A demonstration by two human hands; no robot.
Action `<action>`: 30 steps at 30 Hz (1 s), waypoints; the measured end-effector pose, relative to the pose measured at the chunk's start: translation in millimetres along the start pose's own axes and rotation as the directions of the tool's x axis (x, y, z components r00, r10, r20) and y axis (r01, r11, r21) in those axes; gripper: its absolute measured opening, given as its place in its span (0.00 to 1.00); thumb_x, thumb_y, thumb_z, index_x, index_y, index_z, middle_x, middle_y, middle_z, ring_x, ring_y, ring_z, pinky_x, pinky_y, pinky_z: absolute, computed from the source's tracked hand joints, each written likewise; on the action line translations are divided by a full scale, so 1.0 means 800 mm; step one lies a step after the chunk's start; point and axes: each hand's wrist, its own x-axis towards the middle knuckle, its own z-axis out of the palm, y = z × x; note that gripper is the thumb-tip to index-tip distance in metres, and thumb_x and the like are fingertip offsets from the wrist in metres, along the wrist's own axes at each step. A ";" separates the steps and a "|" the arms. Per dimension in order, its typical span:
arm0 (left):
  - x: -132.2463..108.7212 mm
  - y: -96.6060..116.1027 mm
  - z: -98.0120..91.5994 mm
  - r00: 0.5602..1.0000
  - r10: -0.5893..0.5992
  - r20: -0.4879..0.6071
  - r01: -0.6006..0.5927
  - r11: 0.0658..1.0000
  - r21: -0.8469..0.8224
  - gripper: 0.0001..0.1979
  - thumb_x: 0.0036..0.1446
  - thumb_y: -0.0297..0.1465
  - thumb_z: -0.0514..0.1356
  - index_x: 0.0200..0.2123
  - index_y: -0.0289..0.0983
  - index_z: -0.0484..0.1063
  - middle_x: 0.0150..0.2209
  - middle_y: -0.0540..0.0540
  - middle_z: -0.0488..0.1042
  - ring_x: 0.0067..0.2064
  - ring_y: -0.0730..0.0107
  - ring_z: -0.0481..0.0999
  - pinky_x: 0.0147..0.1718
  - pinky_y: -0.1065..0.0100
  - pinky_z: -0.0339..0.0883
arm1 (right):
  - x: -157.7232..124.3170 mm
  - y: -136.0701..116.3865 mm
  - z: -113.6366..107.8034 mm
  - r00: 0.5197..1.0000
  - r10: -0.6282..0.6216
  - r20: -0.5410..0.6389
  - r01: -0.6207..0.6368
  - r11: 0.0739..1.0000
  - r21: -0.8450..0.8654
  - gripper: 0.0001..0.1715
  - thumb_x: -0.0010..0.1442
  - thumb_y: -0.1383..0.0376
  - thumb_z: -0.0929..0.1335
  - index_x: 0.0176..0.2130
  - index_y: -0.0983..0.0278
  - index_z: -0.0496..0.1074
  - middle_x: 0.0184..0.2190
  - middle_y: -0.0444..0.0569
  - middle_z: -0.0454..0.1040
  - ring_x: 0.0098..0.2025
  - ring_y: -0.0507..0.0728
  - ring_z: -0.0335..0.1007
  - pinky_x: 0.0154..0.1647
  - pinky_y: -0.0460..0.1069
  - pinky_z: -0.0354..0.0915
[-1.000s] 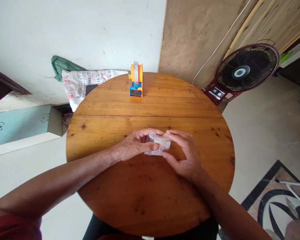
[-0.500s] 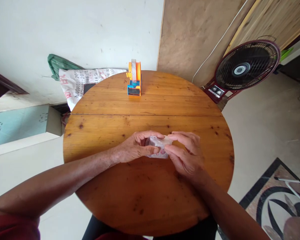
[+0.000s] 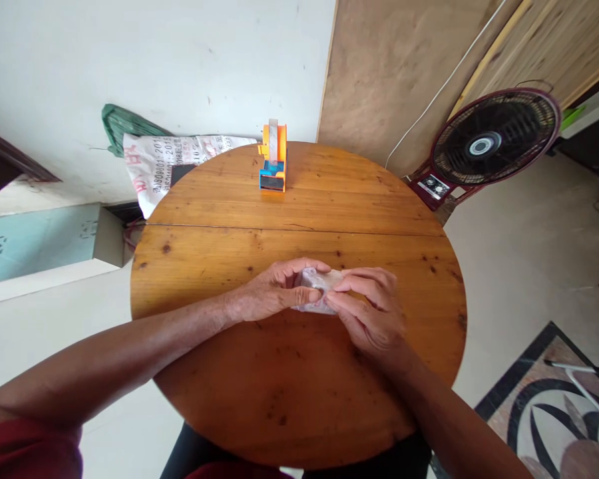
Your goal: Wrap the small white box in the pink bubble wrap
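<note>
Between my hands, over the near half of the round wooden table (image 3: 279, 372), is a small packet in clear, crinkled plastic wrap (image 3: 320, 305) with pinkish marks on it. My left hand (image 3: 274, 291) grips its left side, the thumb in front and the index finger along the top. From the right, my right hand (image 3: 372, 309) pinches the wrap with thumb and fingertips. What lies inside the wrap is too small to make out. At the far side of the table stands an orange and blue tape dispenser (image 3: 273, 159) with a roll of clear tape, apart from both hands.
A dark red fan (image 3: 494, 140) stands beyond the table's right edge. Behind the far left edge lies a printed white sack (image 3: 150, 176) with a green bag (image 3: 130, 126) by the wall. A pale blue box (image 3: 40, 243) is on the left.
The fingers of my right hand have shifted slightly inward over the wrapped packet. My left hand keeps its hold. The whole view has moved a little.
</note>
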 end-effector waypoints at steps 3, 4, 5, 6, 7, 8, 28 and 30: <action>0.000 0.003 -0.002 0.999 -0.009 -0.035 0.009 1.000 0.008 0.21 0.53 0.32 0.71 0.50 0.39 0.73 0.43 0.48 0.78 0.42 0.71 0.75 0.46 0.67 0.67 | 0.000 -0.004 0.002 1.000 -0.008 0.030 0.010 0.998 -0.059 0.11 0.59 0.73 0.71 0.39 0.57 0.75 0.36 0.44 0.80 0.46 0.57 0.74 0.48 0.55 0.65; 0.000 0.004 -0.003 0.998 -0.013 -0.053 0.013 1.000 0.010 0.21 0.53 0.32 0.70 0.51 0.39 0.73 0.45 0.48 0.78 0.43 0.70 0.76 0.46 0.67 0.67 | -0.001 -0.005 0.002 0.998 -0.016 0.059 0.021 0.996 -0.082 0.10 0.59 0.72 0.71 0.40 0.57 0.75 0.36 0.44 0.80 0.47 0.57 0.73 0.49 0.56 0.64; 0.000 0.005 -0.005 0.997 -0.014 -0.072 0.014 1.000 0.008 0.21 0.53 0.33 0.70 0.51 0.39 0.73 0.46 0.47 0.78 0.44 0.70 0.76 0.46 0.67 0.67 | -0.002 -0.007 0.002 0.995 -0.030 0.092 0.040 0.994 -0.100 0.09 0.59 0.69 0.72 0.41 0.57 0.75 0.37 0.44 0.80 0.48 0.58 0.73 0.50 0.56 0.63; 0.001 0.006 -0.006 0.996 -0.011 -0.092 0.011 1.000 0.000 0.21 0.53 0.33 0.70 0.51 0.39 0.73 0.48 0.46 0.78 0.44 0.69 0.76 0.47 0.67 0.68 | -0.003 -0.008 0.001 0.991 -0.049 0.122 0.063 0.992 -0.107 0.08 0.60 0.67 0.71 0.42 0.58 0.75 0.38 0.44 0.80 0.49 0.59 0.72 0.51 0.57 0.62; 0.000 0.007 -0.008 0.994 -0.009 -0.109 0.008 1.000 -0.013 0.21 0.53 0.33 0.70 0.51 0.39 0.74 0.49 0.45 0.78 0.45 0.68 0.77 0.47 0.66 0.68 | -0.005 -0.008 -0.001 0.987 -0.069 0.143 0.084 0.991 -0.100 0.08 0.60 0.65 0.71 0.42 0.58 0.75 0.39 0.45 0.80 0.50 0.60 0.72 0.52 0.58 0.62; 0.000 0.008 -0.009 0.993 -0.010 -0.119 0.006 1.000 -0.028 0.22 0.53 0.33 0.70 0.51 0.40 0.73 0.50 0.45 0.78 0.45 0.68 0.77 0.47 0.66 0.69 | -0.006 -0.008 -0.003 0.986 -0.079 0.143 0.092 0.992 -0.083 0.09 0.60 0.65 0.71 0.43 0.58 0.74 0.40 0.46 0.80 0.51 0.61 0.71 0.53 0.59 0.62; -0.003 0.014 -0.002 0.999 -0.019 -0.032 0.017 0.998 -0.054 0.18 0.56 0.34 0.68 0.50 0.39 0.74 0.41 0.47 0.77 0.39 0.71 0.76 0.38 0.70 0.71 | -0.011 0.014 0.006 0.984 0.105 0.143 -0.106 0.994 -0.002 0.32 0.60 0.57 0.73 0.60 0.59 0.65 0.49 0.55 0.77 0.51 0.64 0.75 0.51 0.60 0.68; -0.003 0.014 -0.005 0.999 0.012 -0.030 -0.010 0.999 0.041 0.18 0.58 0.34 0.67 0.51 0.39 0.73 0.43 0.47 0.77 0.41 0.70 0.76 0.41 0.69 0.71 | -0.013 0.015 0.006 0.982 0.114 0.149 -0.114 0.993 -0.008 0.32 0.60 0.57 0.72 0.60 0.59 0.65 0.50 0.55 0.77 0.51 0.64 0.74 0.51 0.60 0.67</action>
